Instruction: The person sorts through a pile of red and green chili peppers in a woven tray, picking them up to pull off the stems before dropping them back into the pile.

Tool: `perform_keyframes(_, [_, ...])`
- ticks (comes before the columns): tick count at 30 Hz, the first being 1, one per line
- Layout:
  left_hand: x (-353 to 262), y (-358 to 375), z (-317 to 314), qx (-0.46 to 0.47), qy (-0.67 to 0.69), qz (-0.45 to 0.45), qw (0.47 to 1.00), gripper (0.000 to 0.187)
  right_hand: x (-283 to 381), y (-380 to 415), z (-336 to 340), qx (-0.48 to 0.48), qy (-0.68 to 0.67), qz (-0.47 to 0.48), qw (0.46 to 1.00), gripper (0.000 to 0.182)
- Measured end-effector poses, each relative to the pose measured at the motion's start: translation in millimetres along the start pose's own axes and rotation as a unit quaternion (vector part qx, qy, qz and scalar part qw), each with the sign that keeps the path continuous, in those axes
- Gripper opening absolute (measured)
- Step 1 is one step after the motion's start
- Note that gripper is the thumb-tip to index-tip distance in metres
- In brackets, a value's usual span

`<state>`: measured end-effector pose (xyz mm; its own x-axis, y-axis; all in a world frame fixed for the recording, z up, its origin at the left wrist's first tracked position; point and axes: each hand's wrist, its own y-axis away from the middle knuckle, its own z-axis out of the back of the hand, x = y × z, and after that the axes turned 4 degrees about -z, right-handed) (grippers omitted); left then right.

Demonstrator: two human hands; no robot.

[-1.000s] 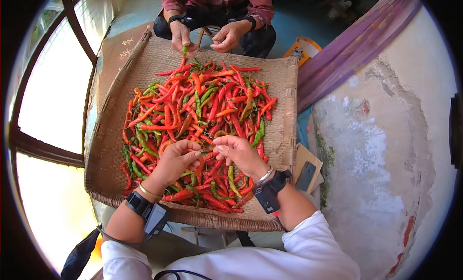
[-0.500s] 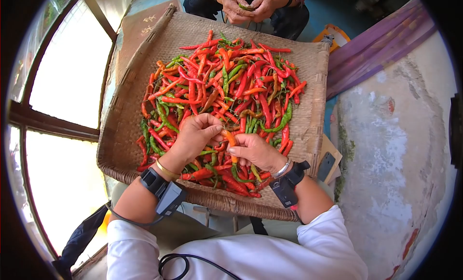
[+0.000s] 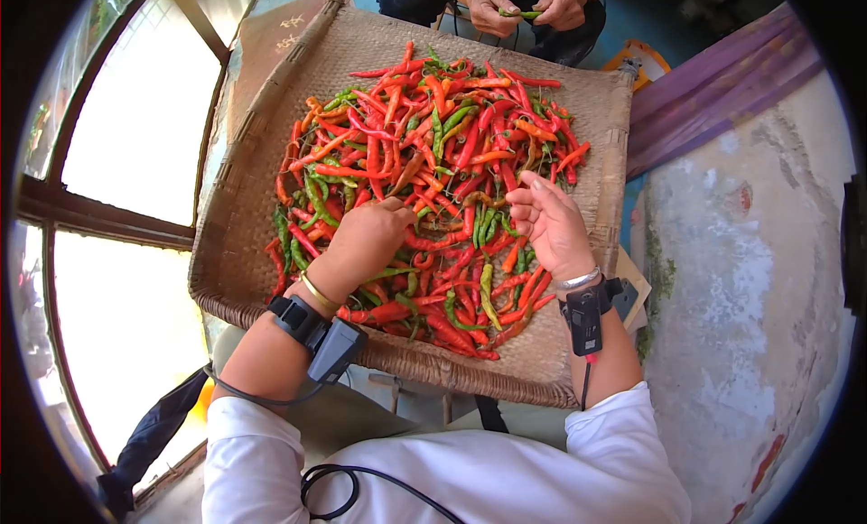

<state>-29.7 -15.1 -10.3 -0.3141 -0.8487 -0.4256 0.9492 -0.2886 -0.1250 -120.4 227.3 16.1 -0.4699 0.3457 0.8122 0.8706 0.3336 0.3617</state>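
Note:
Red, orange and green chili peppers (image 3: 461, 154) lie heaped in a woven basket tray (image 3: 244, 253). My left hand (image 3: 370, 240) is over the left-middle of the heap, its fingers bent down and pressed together near the peppers; anything between the fingertips is hidden. To the right, my right hand (image 3: 551, 226) is raised above the heap with its palm turned inward and fingers apart, holding nothing. A yellow-green pepper (image 3: 489, 294) lies on the heap below and between my hands.
Across the tray, another person's hands (image 3: 524, 9) hold a green pepper (image 3: 520, 15). A window frame (image 3: 104, 224) stands at the left. Purple cloth (image 3: 722, 91) and a stained wall (image 3: 731, 271) are at the right.
The orange pepper is no longer seen between my hands. My right hand has moved right and up and opened; my left hand has turned down to the heap. The other person's hands have moved apart.

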Motion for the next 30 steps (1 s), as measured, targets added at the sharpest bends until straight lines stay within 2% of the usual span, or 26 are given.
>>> perform_keyframes(1, [0.0,-1.0,-2.4,0.004,-0.061,-0.044,0.997,0.020,-5.5,0.0,0.4,0.040,0.043,-0.050,0.997,0.031])
perform_keyframes(2, [-0.1,-0.3,-4.9,0.004,-0.061,-0.045,0.997,0.020,-9.5,0.9,-0.9,0.080,0.086,-0.099,0.988,0.031])
perform_keyframes(5, [-1.8,2.2,-8.1,-0.001,-0.111,-0.032,0.993,0.024,-16.9,7.7,-14.2,0.108,0.134,-0.113,0.978,0.029])
perform_keyframes(7, [-2.7,1.4,-5.9,0.036,-0.132,-0.002,0.991,0.021,-22.5,9.9,-17.4,0.119,0.182,-0.136,0.967,0.027])
perform_keyframes(8, [-2.4,1.0,-4.4,0.034,-0.131,-0.003,0.991,0.021,-24.8,10.8,-18.2,0.118,0.182,-0.135,0.967,0.027])
perform_keyframes(10, [-2.2,-0.5,-0.4,0.097,-0.128,-0.031,0.987,0.017,-27.2,12.4,-19.8,0.137,0.240,-0.137,0.951,0.028])
perform_keyframes(11, [-4.0,-1.7,2.2,0.092,-0.127,-0.032,0.987,0.017,-29.3,12.5,-20.4,0.137,0.250,-0.137,0.949,0.028])
perform_keyframes(14, [-11.5,-2.7,7.6,0.076,-0.164,-0.045,0.982,0.014,-34.7,15.7,-27.8,0.125,0.355,-0.100,0.921,0.027])
perform_keyframes(16, [-14.8,-0.7,8.1,0.037,-0.144,-0.067,0.987,0.008,-44.1,14.5,-24.9,0.141,0.405,-0.038,0.903,0.026])
perform_keyframes(18, [-20.6,-0.7,10.6,0.033,-0.136,-0.075,0.987,0.011,-48.4,16.7,-24.9,0.163,0.469,0.033,0.868,0.026])
perform_keyframes(21, [-25.3,-0.1,12.1,0.052,-0.097,-0.122,0.986,0.015,-55.9,18.7,-24.9,0.188,0.445,0.001,0.875,0.023])
perform_keyframes(25, [-26.9,-1.7,14.4,0.002,-0.061,-0.188,0.980,0.014,-63.6,19.1,-25.8,0.205,0.372,-0.049,0.904,0.025])
perform_keyframes(28, [-33.5,0.0,19.1,-0.025,-0.059,-0.228,0.972,0.015,-61.0,19.8,-26.0,0.238,0.411,-0.041,0.879,0.025])
perform_keyframes(30, [-35.4,1.4,19.8,-0.026,-0.068,-0.241,0.968,0.016,-50.1,21.7,-27.4,0.291,0.475,-0.105,0.824,0.026])
